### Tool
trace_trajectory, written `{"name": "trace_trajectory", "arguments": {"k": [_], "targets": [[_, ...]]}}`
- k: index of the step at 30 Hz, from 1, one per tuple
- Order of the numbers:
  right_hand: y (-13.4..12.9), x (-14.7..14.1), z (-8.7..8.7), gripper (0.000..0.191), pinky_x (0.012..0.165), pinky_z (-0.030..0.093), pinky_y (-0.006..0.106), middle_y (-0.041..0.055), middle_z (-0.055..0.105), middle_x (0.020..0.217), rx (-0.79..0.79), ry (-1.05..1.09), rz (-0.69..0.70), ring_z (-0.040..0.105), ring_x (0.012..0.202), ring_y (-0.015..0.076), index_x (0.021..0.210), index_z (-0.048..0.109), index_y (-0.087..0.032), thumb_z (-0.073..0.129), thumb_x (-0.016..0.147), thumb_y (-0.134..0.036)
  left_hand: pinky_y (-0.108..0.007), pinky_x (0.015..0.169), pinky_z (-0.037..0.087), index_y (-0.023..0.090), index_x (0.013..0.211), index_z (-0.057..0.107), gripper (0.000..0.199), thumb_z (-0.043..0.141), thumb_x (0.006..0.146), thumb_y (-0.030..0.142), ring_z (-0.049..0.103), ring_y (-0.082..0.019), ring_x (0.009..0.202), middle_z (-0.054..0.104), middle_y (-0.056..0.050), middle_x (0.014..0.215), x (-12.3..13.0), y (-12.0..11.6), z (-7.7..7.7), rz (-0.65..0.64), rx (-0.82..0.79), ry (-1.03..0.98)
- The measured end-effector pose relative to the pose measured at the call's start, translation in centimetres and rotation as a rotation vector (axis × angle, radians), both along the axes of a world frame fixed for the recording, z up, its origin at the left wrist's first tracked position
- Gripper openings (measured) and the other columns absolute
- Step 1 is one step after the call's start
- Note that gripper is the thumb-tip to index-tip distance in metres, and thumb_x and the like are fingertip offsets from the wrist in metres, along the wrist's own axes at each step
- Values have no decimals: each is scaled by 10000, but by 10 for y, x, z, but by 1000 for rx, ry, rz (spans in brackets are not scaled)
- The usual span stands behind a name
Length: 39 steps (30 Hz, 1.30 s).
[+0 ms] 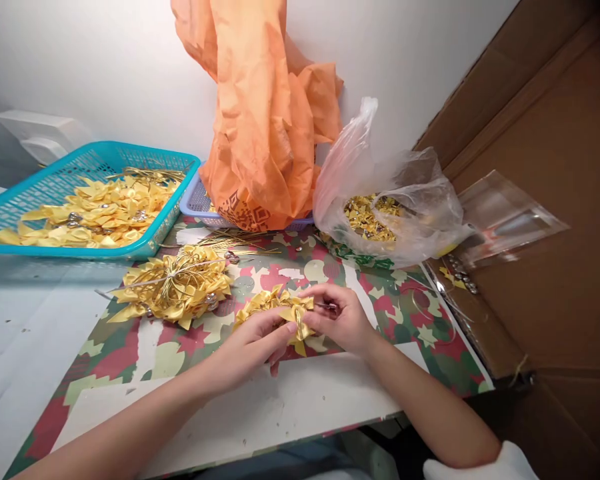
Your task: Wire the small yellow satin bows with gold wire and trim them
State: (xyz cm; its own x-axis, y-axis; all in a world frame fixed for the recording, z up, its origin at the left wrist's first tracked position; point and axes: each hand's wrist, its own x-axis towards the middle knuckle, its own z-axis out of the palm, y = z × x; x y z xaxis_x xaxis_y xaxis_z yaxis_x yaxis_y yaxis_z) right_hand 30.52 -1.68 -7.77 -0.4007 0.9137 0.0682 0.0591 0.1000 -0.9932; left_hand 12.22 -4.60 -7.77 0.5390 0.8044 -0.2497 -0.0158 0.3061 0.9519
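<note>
Head view: a yellow satin ribbon bow (299,315) is held between the left hand (260,340) and the right hand (341,319), the fingertips of both closed on it. Low weight, softness and some slip are to be expected; the folds could be crushed, so it is best gripped lightly at the gathered middle. Beyond the left fingers, a small pile of bows (260,303) is seen; farther left of the grip, a tied bow bundle (173,283) is laid. Beyond the grip, dark diamond-like print is borne by the orange bag (260,133); no words can be read.
</note>
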Motion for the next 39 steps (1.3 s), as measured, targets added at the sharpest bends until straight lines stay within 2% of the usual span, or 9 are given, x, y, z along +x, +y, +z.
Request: {"name": "trace_trajectory", "arguments": {"k": [6,12,16,21,27,30,34,36,39], "targets": [[-1,0,-3,128,458,358,191,-3,602,598,143,-48,30,443,496,81,716,703,-168,669,734,-290,-200,442,448,184,842,616,340,584,852,522,345,-100,504,372,62,544,2,-1,0,-17,7,12],[4,4,-7,57,429,335,190,-12,600,541,281,-91,-213,446,452,82,634,665,-166,625,662,-197,-176,390,375,207,1144,634,478,716,767,488,359,-85,494,438,61,599,2,3,1,215,-151,-38],[4,-2,-11,74,452,347,205,-8,609,512,475,-229,-293,474,451,94,591,656,-174,635,662,-172,-184,406,406,210,1257,559,690,831,655,413,419,-89,509,512,54,628,3,4,-4,242,-165,-123],[0,-12,-18,150,495,397,225,11,663,561,590,-292,-331,541,476,114,612,668,-190,612,750,-207,-171,402,407,199,1159,539,634,848,634,372,454,-92,488,534,62,582,13,0,-8,294,-80,-76],[-1,-17,-26,121,502,401,227,8,652,568,482,-235,-279,547,491,118,640,682,-186,642,744,-234,-180,398,433,204,1017,544,441,754,730,464,450,-81,421,520,81,514,18,1,-2,380,-65,-30],[15,2,-15,149,482,389,221,-15,602,564,375,-243,-247,502,485,109,751,693,-184,687,714,-327,-170,359,412,218,1041,539,480,773,705,470,458,-75,420,570,68,581,13,5,-2,387,-144,-89],[67,64,14,367,525,392,234,-25,479,543,330,-457,-776,448,521,112,595,492,-198,529,819,-487,-150,304,367,246,1101,519,567,824,657,423,432,-54,406,572,73,668,6,9,-3,376,-233,-205],[96,98,27,361,553,382,257,-25,445,534,307,-527,-885,423,523,121,580,429,-212,483,848,-448,-146,288,358,244,1095,524,581,844,637,404,424,-43,398,568,71,701,5,9,-1,362,-260,-240],[128,131,34,272,632,396,281,-14,507,575,273,-665,-904,479,596,150,566,450,-208,716,611,-244,-140,289,367,231,1061,550,545,856,633,372,408,-16,393,568,64,772,6,6,4,346,-283,-263]]}}
